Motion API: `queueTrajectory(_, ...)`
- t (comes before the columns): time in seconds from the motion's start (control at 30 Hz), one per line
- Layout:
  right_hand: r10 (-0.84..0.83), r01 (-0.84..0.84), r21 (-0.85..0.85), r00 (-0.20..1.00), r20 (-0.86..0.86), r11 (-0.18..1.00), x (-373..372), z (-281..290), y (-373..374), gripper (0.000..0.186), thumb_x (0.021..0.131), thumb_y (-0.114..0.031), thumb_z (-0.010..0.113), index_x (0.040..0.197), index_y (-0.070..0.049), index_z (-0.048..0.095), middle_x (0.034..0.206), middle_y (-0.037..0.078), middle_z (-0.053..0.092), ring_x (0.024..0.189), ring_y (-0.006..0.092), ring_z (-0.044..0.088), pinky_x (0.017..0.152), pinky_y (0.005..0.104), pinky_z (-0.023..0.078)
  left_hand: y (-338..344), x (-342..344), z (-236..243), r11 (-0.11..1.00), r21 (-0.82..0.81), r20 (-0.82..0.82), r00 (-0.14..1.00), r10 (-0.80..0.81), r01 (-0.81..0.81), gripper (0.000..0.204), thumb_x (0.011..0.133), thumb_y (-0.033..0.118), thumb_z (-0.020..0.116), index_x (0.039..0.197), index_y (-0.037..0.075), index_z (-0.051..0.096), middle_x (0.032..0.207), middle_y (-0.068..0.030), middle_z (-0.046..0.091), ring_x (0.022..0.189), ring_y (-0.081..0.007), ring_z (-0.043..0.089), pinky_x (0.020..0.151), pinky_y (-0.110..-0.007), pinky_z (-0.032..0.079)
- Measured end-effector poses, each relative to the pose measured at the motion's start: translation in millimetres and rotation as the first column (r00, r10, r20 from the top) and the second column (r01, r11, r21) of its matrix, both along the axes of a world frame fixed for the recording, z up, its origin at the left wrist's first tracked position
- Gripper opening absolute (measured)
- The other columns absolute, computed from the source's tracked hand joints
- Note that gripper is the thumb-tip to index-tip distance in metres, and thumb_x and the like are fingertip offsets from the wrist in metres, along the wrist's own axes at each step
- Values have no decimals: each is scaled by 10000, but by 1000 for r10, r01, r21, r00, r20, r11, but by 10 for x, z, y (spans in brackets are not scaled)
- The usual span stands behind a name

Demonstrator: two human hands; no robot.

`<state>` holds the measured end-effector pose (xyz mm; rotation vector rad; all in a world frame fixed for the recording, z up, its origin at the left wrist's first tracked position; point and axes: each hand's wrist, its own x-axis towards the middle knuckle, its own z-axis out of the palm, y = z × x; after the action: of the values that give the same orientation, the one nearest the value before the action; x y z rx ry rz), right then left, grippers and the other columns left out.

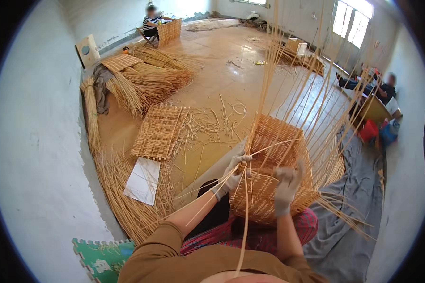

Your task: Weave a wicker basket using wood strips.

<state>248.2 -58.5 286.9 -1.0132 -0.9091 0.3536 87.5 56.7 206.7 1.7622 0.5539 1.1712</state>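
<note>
A half-woven wicker basket point(252, 200) rests on my lap, with long unwoven willow rods point(288, 101) rising from its far and right sides. My left hand point(232, 173), in a pale work glove, is closed around several willow rods at the basket's near-left corner. Loose rod ends fan out from that grip over my left forearm. My right hand point(288, 183), also gloved, is raised by the near-right part of the rim. Its fingers are smeared by motion, so whether they hold a rod is unclear.
Flat woven panels point(158, 131) lie on the floor to the left beside a white sheet point(142, 180). Bundled rods point(148, 80) are heaped behind them. Grey cloth point(347, 203) spreads at my right. One person point(151, 23) sits far left with a woven panel; another point(387, 89) sits at right.
</note>
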Motion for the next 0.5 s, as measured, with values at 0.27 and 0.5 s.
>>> queueTrajectory(0.27,63,-114,-320,984,-164,941,520,-229,-547,129,1028,-133,547,1099,-79,641,1048,43,683,807,102,654,543,225,509,-781,165,-338,890,-450,384,886,261,-67,420,954,88,610,1357,90,496,1209,-86,620,1029,-205,655,872,-346,551)
queueTrajectory(0.5,-29,-104,-337,930,-366,936,449,-438,-662,184,999,-163,623,1163,-89,660,1028,8,700,810,96,663,589,207,478,-549,630,597,1000,-24,-362,932,-15,6,255,996,154,562,1232,65,525,1002,-135,673,813,-226,679,726,-365,534)
